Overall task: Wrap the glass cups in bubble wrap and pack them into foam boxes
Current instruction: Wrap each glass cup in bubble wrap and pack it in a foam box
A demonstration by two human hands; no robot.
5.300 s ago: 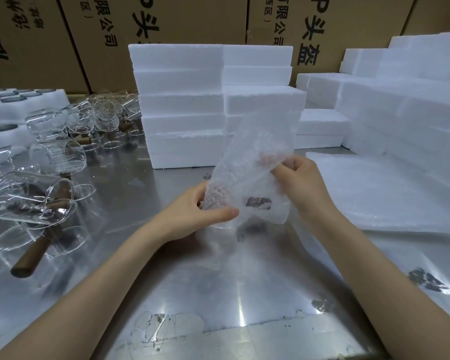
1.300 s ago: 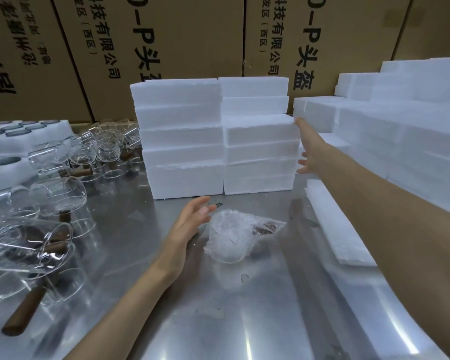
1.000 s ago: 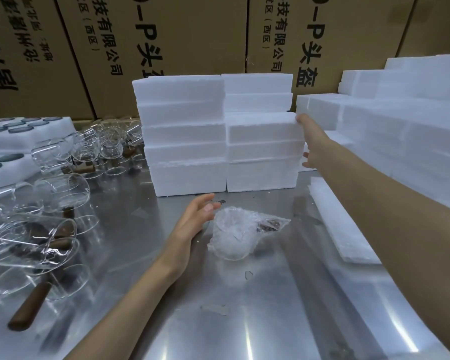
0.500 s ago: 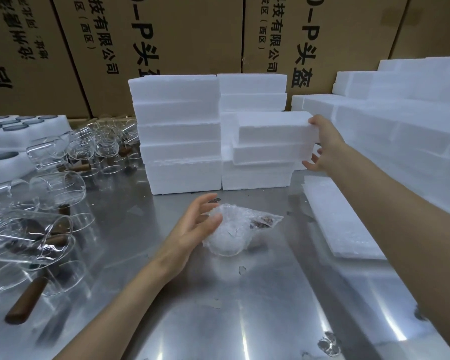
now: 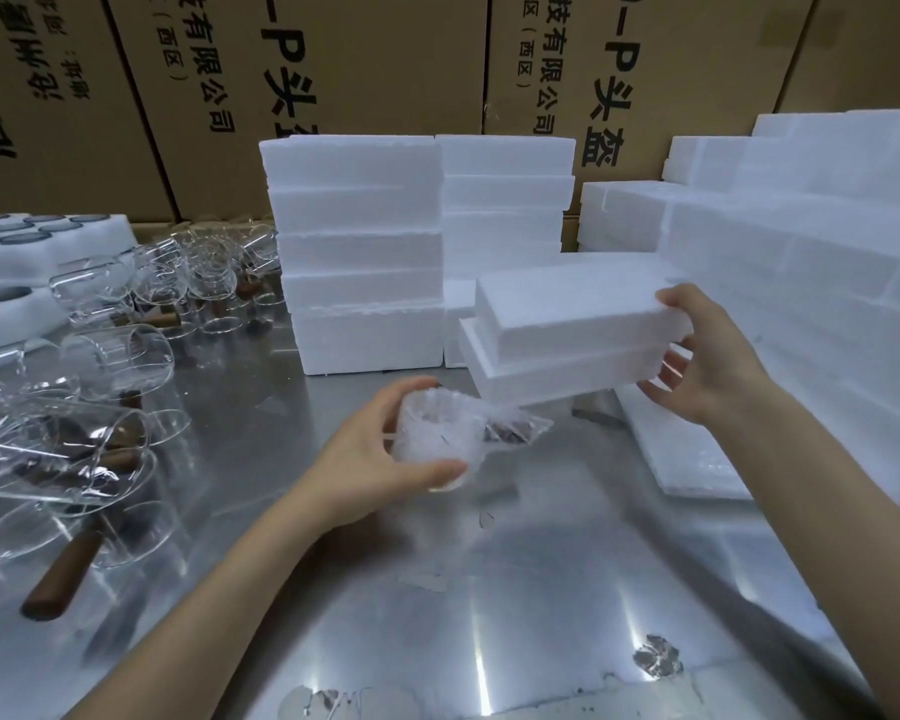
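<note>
Bubble-wrapped glass cup (image 5: 440, 433), a cloudy bundle with a dark brown handle showing through the loose tail of wrap at its right, sits in the left hand (image 5: 370, 459), whose thumb and fingers curl around it just above the shiny stainless-steel surface (image 5: 489, 589). Whether the bundle touches the metal cannot be told. The right hand (image 5: 707, 361) grips the right end of a white rectangular foam box (image 5: 567, 335), thumb on top and fingers beneath, holding it tilted in the air in front of the stacks; its lid sits slightly askew on the lower half. Behind it stand two stacks of white foam boxes (image 5: 359, 252), side by side and touching, against brown printed cardboard cartons (image 5: 359, 59). More white foam blocks (image 5: 801, 241) are piled along the right, and a flat sheet of bubble wrap (image 5: 692, 454) lies on the surface beneath them. On the left, bare clear glass cups with brown wooden handles (image 5: 100, 439) lie jumbled on their sides, near white foam trays with round dark holes (image 5: 32, 241).
</note>
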